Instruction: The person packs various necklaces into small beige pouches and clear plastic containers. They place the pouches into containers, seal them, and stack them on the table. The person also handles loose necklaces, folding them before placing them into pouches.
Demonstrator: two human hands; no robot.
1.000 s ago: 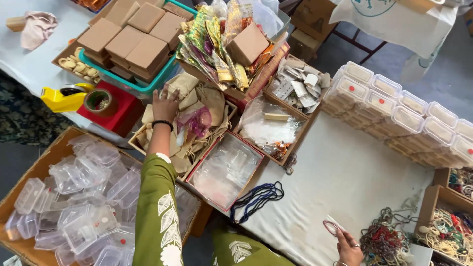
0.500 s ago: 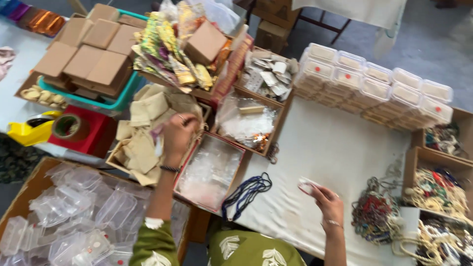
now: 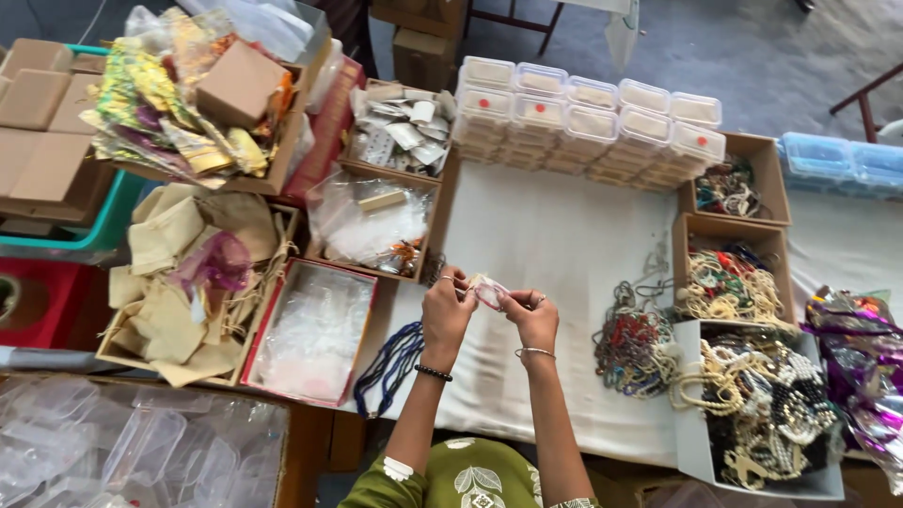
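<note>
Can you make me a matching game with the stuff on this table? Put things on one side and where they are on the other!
Things:
1. small pink pouch
2. dark blue bead strings
3. stacked clear lidded boxes
4. beige cloth bags

Places:
A. far edge of the white cloth
B. box at the left
C. between the left hand and right hand
D. on the cloth's edge, left of the left wrist

Pairs: 1-C, 2-D, 3-A, 4-B
</note>
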